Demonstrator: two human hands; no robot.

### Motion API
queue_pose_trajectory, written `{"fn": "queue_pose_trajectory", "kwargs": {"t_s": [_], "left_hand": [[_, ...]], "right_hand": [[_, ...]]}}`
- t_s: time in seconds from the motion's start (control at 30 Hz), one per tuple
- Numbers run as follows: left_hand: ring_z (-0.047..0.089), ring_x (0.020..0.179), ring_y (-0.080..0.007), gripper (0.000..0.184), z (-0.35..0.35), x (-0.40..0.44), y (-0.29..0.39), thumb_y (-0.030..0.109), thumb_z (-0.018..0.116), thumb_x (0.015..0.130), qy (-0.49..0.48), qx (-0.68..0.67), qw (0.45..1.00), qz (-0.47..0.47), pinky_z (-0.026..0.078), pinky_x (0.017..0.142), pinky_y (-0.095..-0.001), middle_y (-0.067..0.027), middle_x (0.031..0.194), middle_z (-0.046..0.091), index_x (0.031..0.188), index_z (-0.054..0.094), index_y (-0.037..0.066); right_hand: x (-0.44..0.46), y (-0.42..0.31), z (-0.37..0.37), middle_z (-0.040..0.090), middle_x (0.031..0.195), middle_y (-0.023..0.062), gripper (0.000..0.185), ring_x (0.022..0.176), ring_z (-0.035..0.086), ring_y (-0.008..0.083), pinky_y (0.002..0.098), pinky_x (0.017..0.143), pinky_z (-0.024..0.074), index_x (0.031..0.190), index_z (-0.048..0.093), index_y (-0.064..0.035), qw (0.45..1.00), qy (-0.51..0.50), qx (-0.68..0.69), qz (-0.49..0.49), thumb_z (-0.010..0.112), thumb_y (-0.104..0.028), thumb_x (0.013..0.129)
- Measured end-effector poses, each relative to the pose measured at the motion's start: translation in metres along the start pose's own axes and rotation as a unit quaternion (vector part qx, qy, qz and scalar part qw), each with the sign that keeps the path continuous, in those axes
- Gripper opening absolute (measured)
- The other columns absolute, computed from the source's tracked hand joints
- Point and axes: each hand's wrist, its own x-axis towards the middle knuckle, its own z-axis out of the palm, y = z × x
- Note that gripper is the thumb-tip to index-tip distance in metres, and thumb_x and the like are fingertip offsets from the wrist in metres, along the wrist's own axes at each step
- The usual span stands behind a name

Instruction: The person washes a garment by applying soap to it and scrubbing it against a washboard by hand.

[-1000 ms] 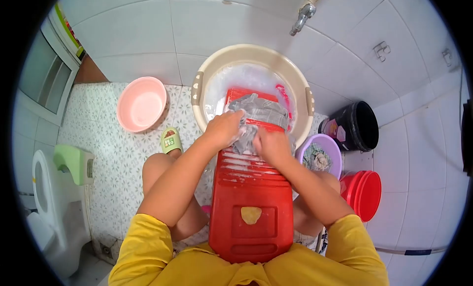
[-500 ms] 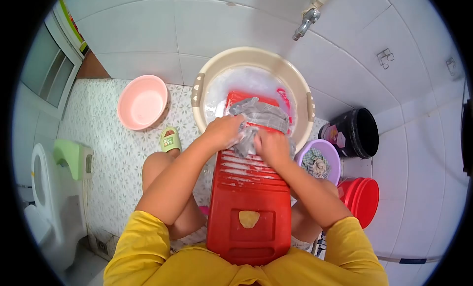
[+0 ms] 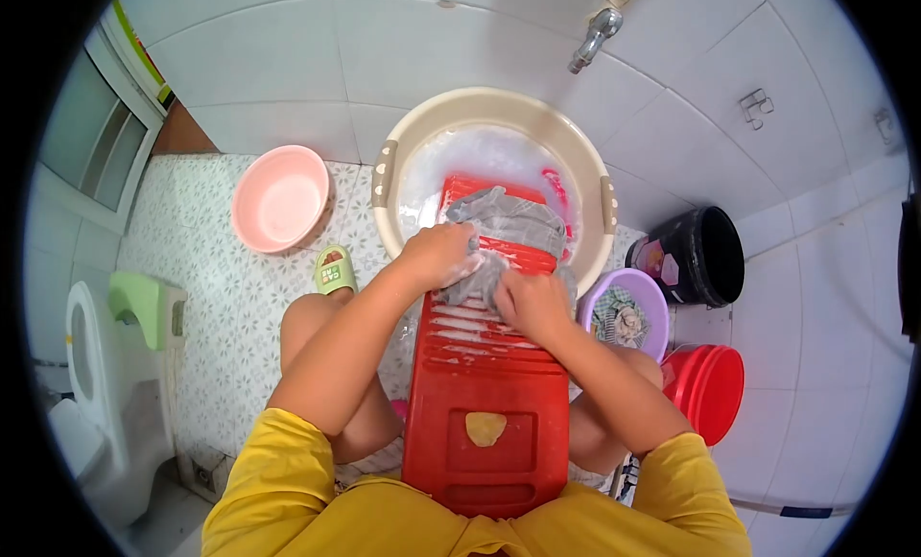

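Observation:
A wet grey cloth [image 3: 513, 219] lies bunched across the ridges of a red washboard [image 3: 427, 384]. My left hand [image 3: 441, 257] grips the cloth's left part, with white suds on the fingers. Closed on its lower right part is my right hand [image 3: 534, 303]. The washboard slopes from my lap into a large beige basin [image 3: 391, 140] of soapy water [image 3: 480, 149]. Suds fill several grooves below my hands. A yellowish bar of soap [image 3: 485, 427] sits in the recess near the board's bottom. A bright pink item [image 3: 556, 188] lies at the basin's right inside wall.
Left of the basin stands a pink basin [image 3: 279, 199]. On the right are a purple basin [image 3: 662, 317] holding clothes, a black bucket [image 3: 678, 269] and a red bucket [image 3: 700, 389]. A faucet [image 3: 596, 39] juts from the wall. A green stool [image 3: 144, 303] and toilet [image 3: 106, 394] are far left.
Both hands stay closed on the grey cloth, and my right hand sits slightly lower on the board. The whole view has shifted very slightly.

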Motion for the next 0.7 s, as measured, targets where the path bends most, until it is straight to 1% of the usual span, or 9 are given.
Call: {"fn": "queue_pose_trajectory", "kwargs": {"t_s": [0.07,0.17,0.2,0.27,0.33,0.47,0.53,0.6,0.7], "left_hand": [[0.058,0.097,-0.0386,0.035,0.001,-0.003,0.005,0.027,0.058,0.083,0.029,0.014,0.999,-0.044,0.046,0.084,-0.0448,-0.0205,0.102,0.062,0.11,0.056,0.005],[0.058,0.098,-0.0382,0.036,0.004,-0.004,0.006,0.026,0.058,0.084,0.06,0.021,0.996,-0.057,0.045,0.084,-0.0449,-0.0208,0.103,0.061,0.112,0.053,0.004],[0.058,0.098,-0.0382,0.036,0.003,-0.005,0.006,0.026,0.058,0.084,0.06,0.023,0.996,-0.055,0.045,0.084,-0.0449,-0.0208,0.103,0.061,0.112,0.053,0.004],[0.057,0.098,-0.0377,0.036,0.0,-0.004,0.005,0.026,0.059,0.083,0.042,0.029,0.997,-0.061,0.045,0.084,-0.0449,-0.0205,0.102,0.061,0.112,0.052,0.004],[0.057,0.098,-0.0378,0.036,0.001,-0.005,0.0,0.025,0.058,0.083,0.049,0.016,0.998,-0.039,0.045,0.084,-0.045,-0.0206,0.102,0.061,0.111,0.053,0.004],[0.058,0.097,-0.0379,0.035,0.007,-0.005,0.001,0.025,0.058,0.083,0.034,-0.006,0.999,0.004,0.045,0.084,-0.0452,-0.0206,0.102,0.061,0.11,0.054,0.003],[0.058,0.097,-0.0379,0.035,0.005,-0.004,0.003,0.024,0.058,0.083,0.031,0.002,0.999,-0.011,0.045,0.084,-0.0453,-0.0207,0.102,0.061,0.11,0.054,0.003],[0.058,0.097,-0.038,0.035,0.005,-0.003,0.004,0.024,0.058,0.083,0.027,0.012,0.999,-0.023,0.045,0.084,-0.0455,-0.0208,0.102,0.061,0.11,0.054,0.003],[0.058,0.097,-0.0377,0.035,0.003,-0.001,0.004,0.024,0.058,0.083,0.054,0.025,0.996,-0.068,0.045,0.084,-0.0455,-0.0204,0.102,0.06,0.111,0.055,0.003]], "right_hand": [[0.034,0.015,0.019,0.06,0.059,0.0192,0.019,0.054,0.06,0.0381,0.0487,0.05,0.0474,0.072,0.059,-0.0056,0.994,0.084,-0.041,0.065,0.056,-0.022,0.081],[0.067,0.029,0.029,0.06,0.06,0.0194,0.019,0.054,0.06,0.0377,0.0495,0.051,0.0465,0.071,0.058,-0.0053,0.987,0.126,-0.049,0.084,0.056,-0.021,0.082],[0.062,0.028,0.03,0.06,0.06,0.0194,0.019,0.054,0.06,0.0377,0.0495,0.051,0.0465,0.071,0.058,-0.0053,0.987,0.128,-0.049,0.085,0.056,-0.021,0.082],[0.043,0.025,0.03,0.061,0.061,0.0179,0.019,0.054,0.06,0.0362,0.0498,0.051,0.046,0.071,0.058,-0.0057,0.99,0.128,-0.058,0.018,0.057,-0.022,0.081],[0.007,0.002,0.007,0.061,0.06,0.016,0.019,0.052,0.06,0.0349,0.0484,0.049,0.0464,0.071,0.057,-0.0062,0.998,0.056,-0.038,-0.003,0.058,-0.023,0.08],[-0.014,-0.01,-0.005,0.061,0.059,0.0149,0.019,0.051,0.06,0.0341,0.0473,0.048,0.0467,0.07,0.057,-0.0064,1.0,0.007,-0.029,0.002,0.059,-0.023,0.079],[0.009,-0.005,0.004,0.061,0.06,0.0158,0.018,0.05,0.06,0.0349,0.0467,0.047,0.0468,0.07,0.058,-0.0066,0.995,0.071,-0.06,0.031,0.058,-0.022,0.08],[0.044,0.013,0.023,0.061,0.06,0.0165,0.018,0.051,0.06,0.0352,0.0468,0.048,0.0471,0.071,0.059,-0.007,0.989,0.092,-0.082,0.081,0.056,-0.022,0.081],[0.065,0.022,0.031,0.061,0.059,0.0169,0.018,0.051,0.06,0.0355,0.0466,0.049,0.0477,0.071,0.06,-0.0072,0.987,0.114,-0.084,0.075,0.056,-0.021,0.082]]}}
